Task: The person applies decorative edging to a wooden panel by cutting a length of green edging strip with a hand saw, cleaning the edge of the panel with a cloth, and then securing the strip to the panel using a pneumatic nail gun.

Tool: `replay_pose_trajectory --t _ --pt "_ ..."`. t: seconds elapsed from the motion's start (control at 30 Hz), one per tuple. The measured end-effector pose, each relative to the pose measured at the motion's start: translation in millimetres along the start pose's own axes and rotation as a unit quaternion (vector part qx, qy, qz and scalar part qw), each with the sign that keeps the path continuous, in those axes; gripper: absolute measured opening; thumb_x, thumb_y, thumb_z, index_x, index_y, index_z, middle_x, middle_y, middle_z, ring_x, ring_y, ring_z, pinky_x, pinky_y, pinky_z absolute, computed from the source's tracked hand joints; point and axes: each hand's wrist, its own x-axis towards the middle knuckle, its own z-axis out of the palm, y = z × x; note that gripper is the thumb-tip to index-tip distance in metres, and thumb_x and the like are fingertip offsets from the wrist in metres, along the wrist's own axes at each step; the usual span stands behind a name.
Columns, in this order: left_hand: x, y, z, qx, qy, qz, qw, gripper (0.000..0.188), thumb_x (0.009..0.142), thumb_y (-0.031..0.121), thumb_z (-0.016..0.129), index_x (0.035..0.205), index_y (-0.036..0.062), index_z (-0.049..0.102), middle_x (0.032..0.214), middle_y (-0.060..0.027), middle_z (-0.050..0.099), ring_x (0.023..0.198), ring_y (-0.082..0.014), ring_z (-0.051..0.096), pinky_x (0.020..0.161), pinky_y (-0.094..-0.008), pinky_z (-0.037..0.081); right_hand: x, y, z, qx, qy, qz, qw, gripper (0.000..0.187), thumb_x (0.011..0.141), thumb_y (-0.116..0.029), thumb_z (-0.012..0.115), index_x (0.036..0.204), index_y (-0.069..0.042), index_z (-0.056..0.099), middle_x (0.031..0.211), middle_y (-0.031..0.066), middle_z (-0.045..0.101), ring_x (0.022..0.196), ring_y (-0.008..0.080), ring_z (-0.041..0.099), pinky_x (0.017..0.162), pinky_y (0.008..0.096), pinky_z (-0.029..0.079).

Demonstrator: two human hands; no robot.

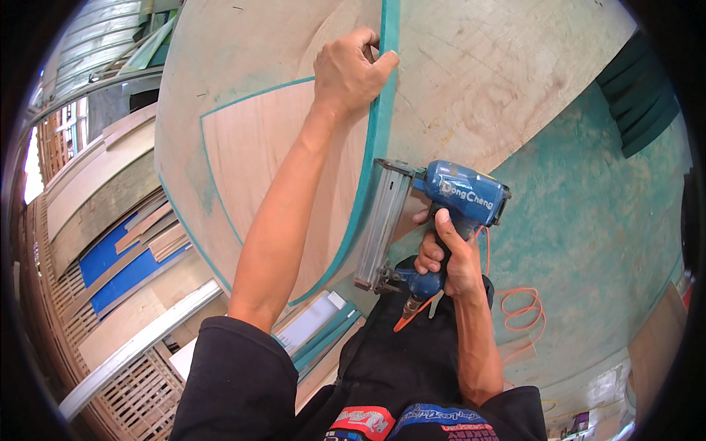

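My right hand (448,257) is wrapped round the handle of a blue pneumatic nail gun (465,192). Its grey magazine (386,220) slants down toward my lap, and its nose is close beside a teal-edged wooden strip (381,121); whether they touch, I cannot tell. Farther up the strip, my left hand (353,70) pinches its edge, thumb on the teal face and fingers curled over. Just left of the strip, a pale wooden panel (272,147) with a teal outline lies on a large plywood sheet (184,66).
An orange air hose (526,309) runs from the gun and coils on the green-stained floor (581,220). Wood offcuts (158,235) and a blue sheet (110,272) lie at left, beyond a pale rail (140,345). Dark fabric (638,95) hangs at upper right.
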Motion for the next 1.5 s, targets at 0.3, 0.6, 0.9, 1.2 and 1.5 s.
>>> replay_pose_trajectory --t 0.3,0.6,0.9,1.2,1.5 --pt "-10 -2 0 0.008 0.000 0.017 1.000 0.022 0.080 0.023 0.070 0.081 0.0011 0.070 0.055 -0.0002 0.054 0.052 -0.0085 0.048 0.053 -0.0287 0.041 4 3 -7 -0.002 -0.006 -0.004 1.000 0.044 0.099 -0.041 0.066 0.103 0.002 0.062 0.056 -0.0022 0.041 0.046 0.0096 0.042 0.048 0.0298 0.043" --pt "-10 -10 1 0.030 -0.043 -0.028 0.998 0.025 0.076 0.027 0.072 0.075 0.0014 0.069 0.057 -0.0033 0.059 0.054 -0.0114 0.054 0.053 -0.0289 0.044 10 -10 -2 -0.027 -0.012 -0.006 1.000 0.046 0.106 -0.045 0.052 0.106 0.000 0.060 0.057 -0.0039 0.037 0.045 0.0080 0.039 0.049 0.0283 0.041" --pt "-2 -12 11 0.047 -0.074 -0.063 0.994 0.030 0.070 0.025 0.072 0.081 -0.0029 0.072 0.068 -0.0091 0.070 0.060 -0.0178 0.065 0.058 -0.0314 0.051 34 -13 -18 0.028 -0.036 0.003 0.999 0.047 0.105 -0.045 0.053 0.107 0.002 0.059 0.056 -0.0026 0.040 0.045 0.0098 0.040 0.049 0.0305 0.042" --pt "-20 -23 37 -0.103 0.003 -0.081 0.991 0.027 0.070 0.015 0.072 0.089 -0.0031 0.073 0.069 -0.0068 0.071 0.062 -0.0110 0.067 0.058 -0.0254 0.052 30 -13 -25 0.030 0.000 0.030 0.999 0.050 0.105 -0.046 0.053 0.110 0.003 0.059 0.056 -0.0020 0.041 0.045 0.0099 0.040 0.049 0.0303 0.042" --pt "-29 -22 44 -0.111 0.034 -0.095 0.989 0.032 0.071 0.013 0.078 0.097 -0.0051 0.071 0.073 -0.0034 0.068 0.061 -0.0079 0.058 0.058 -0.0232 0.047 34 -14 -29 0.045 0.008 0.070 0.996 0.048 0.102 -0.044 0.060 0.111 0.003 0.060 0.057 -0.0021 0.041 0.046 0.0096 0.041 0.051 0.0300 0.042"
